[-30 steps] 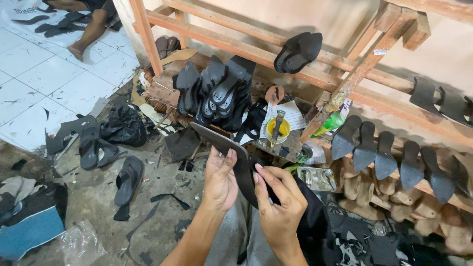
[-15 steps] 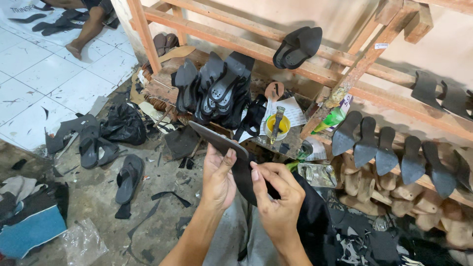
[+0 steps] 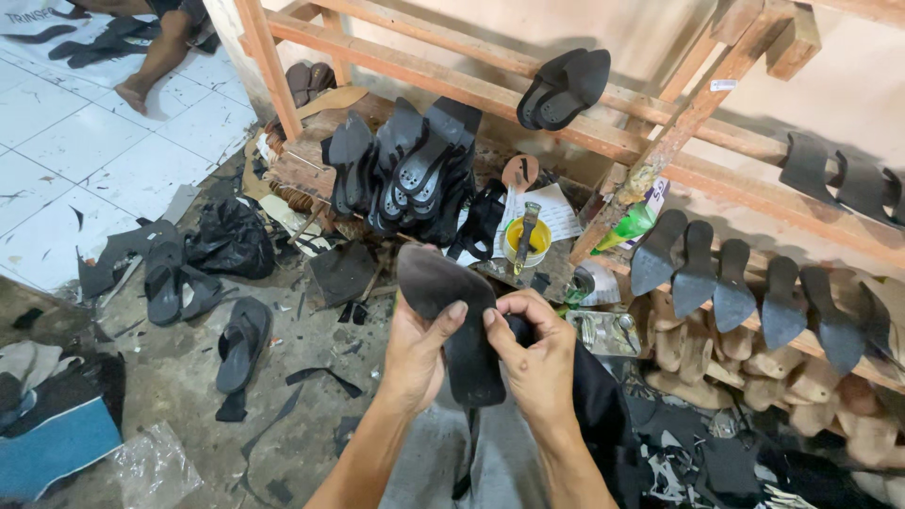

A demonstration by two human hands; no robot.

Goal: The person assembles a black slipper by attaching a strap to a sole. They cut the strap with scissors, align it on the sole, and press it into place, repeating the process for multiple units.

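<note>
A flat black shoe sole (image 3: pixel 451 311) is held upright over my lap by both hands. My left hand (image 3: pixel 418 353) grips its left edge, thumb pressed on the face. My right hand (image 3: pixel 535 358) pinches the right edge, fingers curled around it, thumb beside the left thumb. The sole's lower end is hidden between my palms. Behind it stands a yellow glue tin (image 3: pixel 526 241) with a brush in it.
A pile of black soles (image 3: pixel 405 170) leans on a wooden rack (image 3: pixel 490 66). More soles (image 3: pixel 735 273) line the right shelf above tan heel blocks (image 3: pixel 754 363). Black sandals (image 3: pixel 189 283) and scraps lie on the dirty floor at left. Another person's leg (image 3: pixel 156 57) rests on white tiles.
The sole has been turned from lying slanted and edge-on to standing upright with its broad face toward me. Both hands have shifted slightly on its edges.
</note>
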